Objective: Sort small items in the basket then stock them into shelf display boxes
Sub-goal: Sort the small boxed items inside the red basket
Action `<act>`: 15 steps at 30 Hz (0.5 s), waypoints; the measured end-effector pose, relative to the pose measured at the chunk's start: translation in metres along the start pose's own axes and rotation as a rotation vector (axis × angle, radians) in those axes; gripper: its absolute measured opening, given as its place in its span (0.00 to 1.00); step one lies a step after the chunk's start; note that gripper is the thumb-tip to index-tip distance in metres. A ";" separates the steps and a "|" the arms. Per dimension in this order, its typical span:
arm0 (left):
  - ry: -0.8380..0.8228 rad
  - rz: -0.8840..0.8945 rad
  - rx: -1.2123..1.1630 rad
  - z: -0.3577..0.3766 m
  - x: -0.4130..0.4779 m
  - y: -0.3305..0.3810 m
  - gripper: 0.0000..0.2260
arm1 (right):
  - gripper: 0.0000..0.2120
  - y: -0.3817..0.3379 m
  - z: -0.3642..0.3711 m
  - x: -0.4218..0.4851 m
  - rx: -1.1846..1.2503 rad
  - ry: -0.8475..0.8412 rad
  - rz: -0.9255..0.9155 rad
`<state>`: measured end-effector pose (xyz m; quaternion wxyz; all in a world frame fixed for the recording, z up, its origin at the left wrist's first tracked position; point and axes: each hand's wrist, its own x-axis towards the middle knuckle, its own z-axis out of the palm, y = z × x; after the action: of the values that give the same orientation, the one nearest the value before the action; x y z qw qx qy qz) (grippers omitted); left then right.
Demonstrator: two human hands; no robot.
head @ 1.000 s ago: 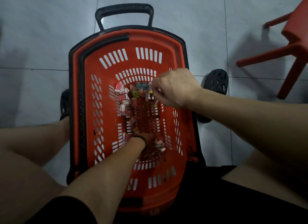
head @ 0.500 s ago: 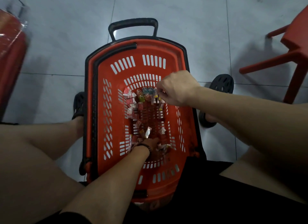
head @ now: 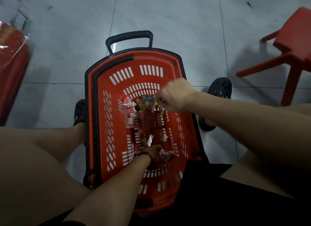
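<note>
A red slotted shopping basket point(head: 101, 124) stands on the floor between my legs. Several small packets and boxes point(head: 132, 110), red, white and coloured, lie in a row along its far bottom and left side. More loose packets point(head: 149, 140) lie nearer me. My right hand point(head: 175, 96) hovers at the right end of the far row, fingers curled and pinching a small item there. My left hand point(head: 154, 150), with a dark wristband, reaches down to the near bottom among packets. Its fingers are hidden.
The basket's black pull handle point(head: 129, 36) points away from me. A red plastic stool point(head: 292, 47) stands at the right, a red plastic-wrapped object point(head: 11, 65) at the left edge. My feet in black sandals point(head: 219, 87) flank the basket on grey floor tiles.
The view has tilted up, so the basket sits lower in frame. My left hand has drawn slightly toward me among the near packets. My right hand stays at the far row.
</note>
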<state>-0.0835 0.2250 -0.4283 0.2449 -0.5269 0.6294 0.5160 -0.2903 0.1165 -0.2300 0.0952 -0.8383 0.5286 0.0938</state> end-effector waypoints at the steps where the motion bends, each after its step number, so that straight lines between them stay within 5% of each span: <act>1: -0.022 0.020 -0.086 -0.008 -0.001 0.002 0.06 | 0.12 0.002 -0.003 0.003 0.016 -0.025 0.000; 4: -0.041 0.066 -0.435 -0.040 -0.020 0.018 0.07 | 0.09 0.007 -0.023 0.012 0.145 -0.154 0.012; 9: -0.046 0.219 -0.731 -0.098 -0.065 0.049 0.09 | 0.15 0.004 -0.062 0.014 0.275 -0.116 0.034; 15: -0.142 0.435 -1.185 -0.149 -0.138 0.055 0.17 | 0.18 -0.017 -0.104 -0.006 0.560 -0.362 0.073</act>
<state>-0.0540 0.1416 -0.2377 -0.1573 -0.3977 0.3119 0.8484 -0.2716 0.1017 -0.1274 0.4110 -0.7297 0.5381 0.0956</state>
